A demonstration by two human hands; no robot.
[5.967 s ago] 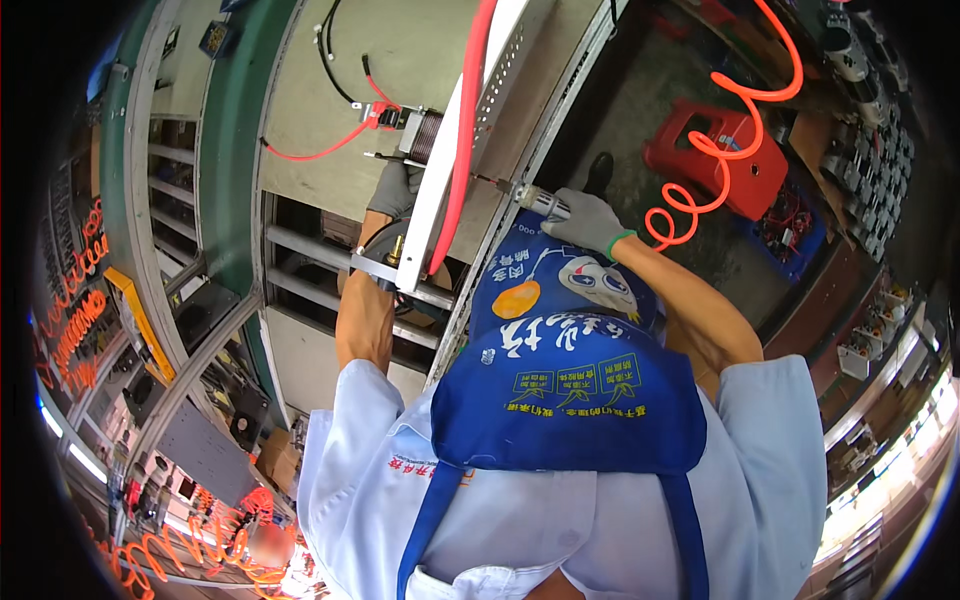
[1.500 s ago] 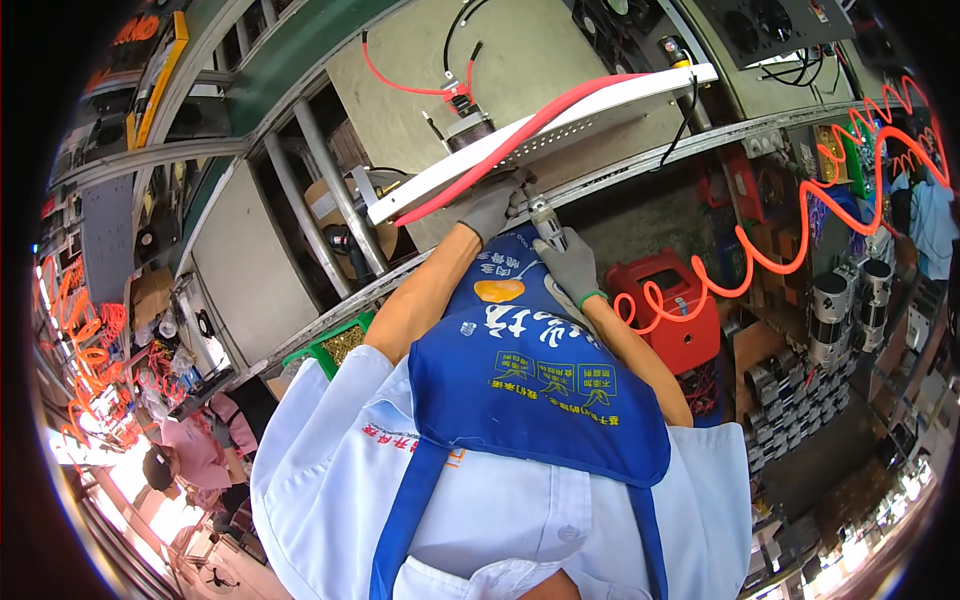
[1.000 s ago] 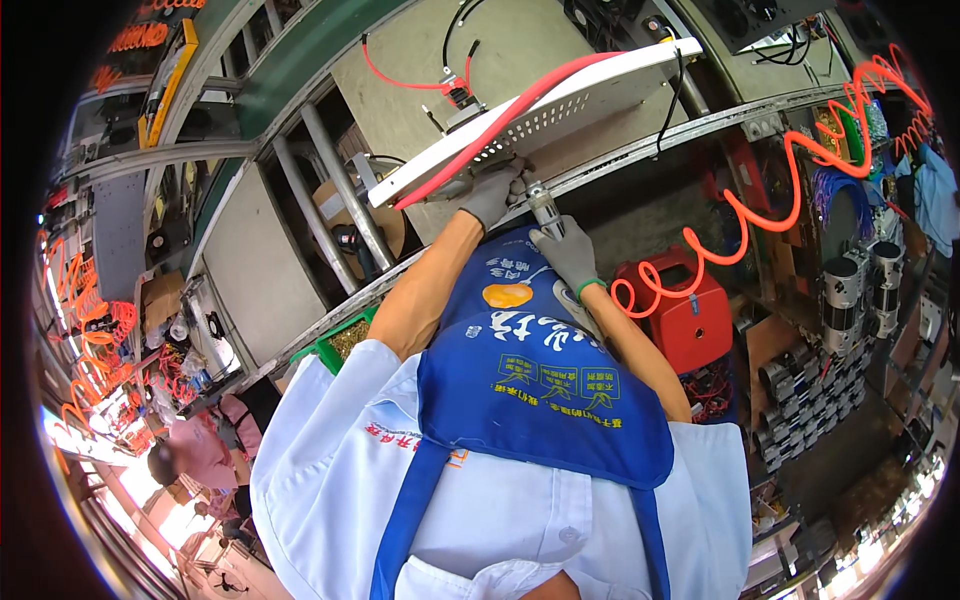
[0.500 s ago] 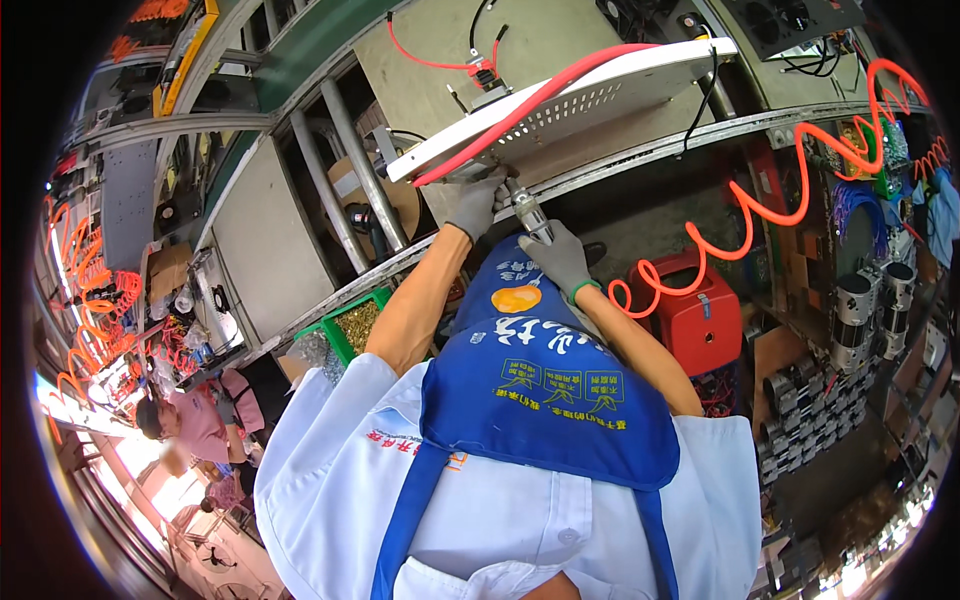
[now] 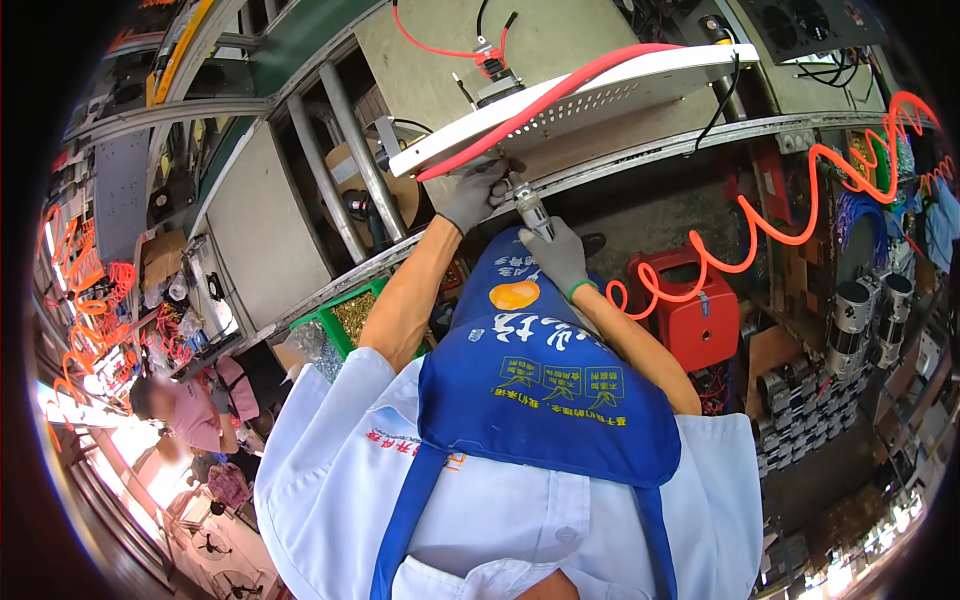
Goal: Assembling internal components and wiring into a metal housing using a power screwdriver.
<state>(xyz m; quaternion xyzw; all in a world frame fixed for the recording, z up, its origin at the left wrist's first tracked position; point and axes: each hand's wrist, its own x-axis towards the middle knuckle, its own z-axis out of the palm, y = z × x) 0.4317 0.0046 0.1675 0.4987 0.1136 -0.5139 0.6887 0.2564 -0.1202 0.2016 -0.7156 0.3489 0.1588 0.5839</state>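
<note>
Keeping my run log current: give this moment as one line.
Right hand: gripping silver handheld tool | Left hand: beside tool's tip, grip unclear | White perforated panel: red tube along its edge

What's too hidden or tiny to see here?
In the head view:
What the left hand may pinch: too small.
Tip of the tool: tiny and dark.
Bottom of the coil: behind the white panel.
Part of the green bin: behind the left forearm.
Black wire: cut by the top edge.
</note>
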